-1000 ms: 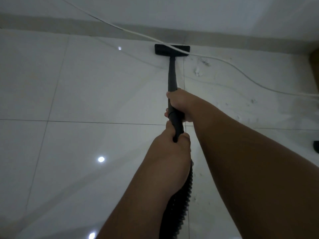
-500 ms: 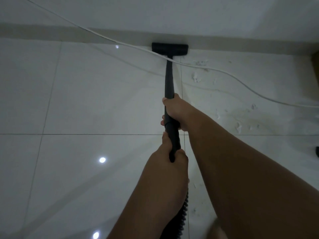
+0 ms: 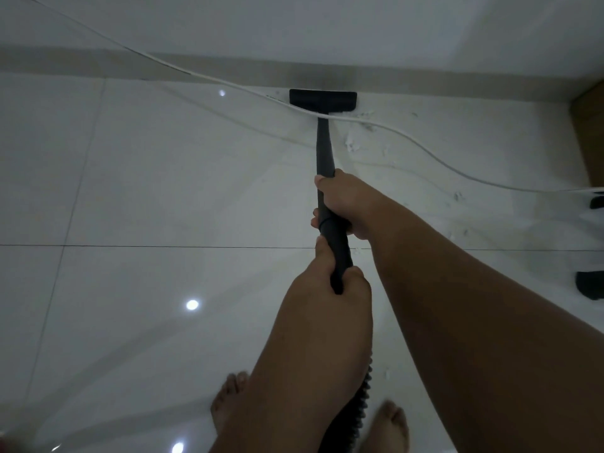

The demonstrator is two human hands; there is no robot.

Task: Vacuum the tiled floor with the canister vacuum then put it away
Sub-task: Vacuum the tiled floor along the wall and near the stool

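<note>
- The right grip (image 3: 341,204) is closed tight round the black vacuum wand (image 3: 324,148).
- The left grip (image 3: 327,286), just at its 6 o'clock, is wrapped round the wand's near end.
- A ribbed hose (image 3: 361,407) runs on toward 6 o'clock, between two bare feet (image 3: 228,400).
- At 12 o'clock the floor head (image 3: 323,100) sits on the tiled floor (image 3: 163,191), up by the skirting (image 3: 98,60).
- A white cable (image 3: 408,138) crosses the wand just behind the head, from 10 to 3 o'clock.
- White crumbs (image 3: 353,145) lie at 1 o'clock, beside the wand.
</note>
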